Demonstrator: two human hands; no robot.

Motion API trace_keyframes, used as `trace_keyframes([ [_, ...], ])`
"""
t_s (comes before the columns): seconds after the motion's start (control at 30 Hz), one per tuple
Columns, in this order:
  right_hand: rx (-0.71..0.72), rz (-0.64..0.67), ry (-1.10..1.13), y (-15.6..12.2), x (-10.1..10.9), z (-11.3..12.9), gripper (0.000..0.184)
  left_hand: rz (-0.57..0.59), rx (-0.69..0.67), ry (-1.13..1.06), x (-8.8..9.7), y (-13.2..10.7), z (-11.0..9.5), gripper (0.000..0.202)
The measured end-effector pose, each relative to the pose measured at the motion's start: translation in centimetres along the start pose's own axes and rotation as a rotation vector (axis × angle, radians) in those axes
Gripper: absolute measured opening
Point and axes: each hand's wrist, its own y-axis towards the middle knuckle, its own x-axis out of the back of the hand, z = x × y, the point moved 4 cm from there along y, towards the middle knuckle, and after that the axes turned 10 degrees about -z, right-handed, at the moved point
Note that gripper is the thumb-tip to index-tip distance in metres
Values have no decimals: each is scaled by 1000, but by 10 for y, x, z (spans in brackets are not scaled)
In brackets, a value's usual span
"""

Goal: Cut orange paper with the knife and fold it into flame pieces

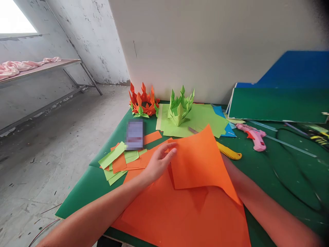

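My left hand [161, 159] is at the left edge of a raised sheet of orange paper [196, 161], thumb and bent fingers closed on that edge. My right hand is hidden behind the same sheet; only the right forearm [257, 192] shows, coming up from the lower right. The raised sheet curves and stands tilted above a larger spread of orange paper [195, 223] lying on the green tabletop [77, 199]. Just left of my left hand lie cut orange and green paper strips [118, 168], loosely overlapping.
Behind stand an orange paper crown [144, 104] and a green paper crown [180, 108], the latter on green sheets [205, 120]. A phone-like rectangle [135, 133], partly pixelated, lies left. Rightward are a yellow-handled cutter [229, 151], pink glue gun [253, 135], cord and glue sticks [290, 145].
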Motion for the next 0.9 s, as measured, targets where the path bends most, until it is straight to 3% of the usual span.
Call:
trace_keyframes([
  [0.07, -264, -590, 379, -4, 14, -9, 45, -24, 7, 11, 2, 1, 1, 51],
  [0.13, -336, -731, 420, -7, 13, -11, 47, -14, 24, -30, 2, 2, 1, 53],
  [0.17, -337, -712, 364, -7, 12, -11, 55, 1, 35, -63, 1, 2, 2, 53],
  [0.27, -233, -443, -44, -2, 7, -10, 83, 31, 62, -149, -2, 3, 2, 54],
  [0.37, -137, -317, -330, 1, 9, -13, 87, 17, 23, -157, -4, 4, 3, 49],
  [0.5, -80, -376, -382, 3, 12, -16, 89, -14, -51, -178, -6, 6, 6, 46],
  [0.7, -47, -432, -450, 2, 5, -14, 93, -23, -48, -230, -9, 7, 13, 67],
  [0.9, -136, -270, -253, 1, 4, -10, 74, -83, -48, -248, -1, 13, 12, 68],
])
